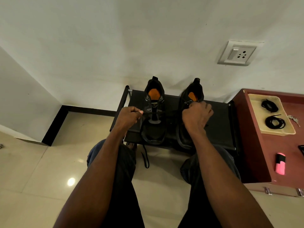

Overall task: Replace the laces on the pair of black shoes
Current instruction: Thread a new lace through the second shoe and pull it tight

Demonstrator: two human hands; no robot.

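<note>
Two black shoes with orange insoles stand side by side on a low black rack (218, 122). My left hand (130, 116) pinches a black lace (145, 157) drawn sideways out of the left shoe (153, 112); the lace's loose end hangs over the rack's front edge to the floor. My right hand (196, 115) is curled over the lacing area of the right shoe (191, 94) and hides it; what it grips cannot be seen clearly. Two coiled black laces (275, 121) lie in a beige tray (256, 112) on the right.
A maroon cabinet (263, 162) stands at the right with the tray, keys (293, 119) and a pink-and-black object (280, 163) on top. A wall with a socket (238, 52) rises right behind the rack. My knees sit close to the rack; tiled floor (41, 170) spreads left.
</note>
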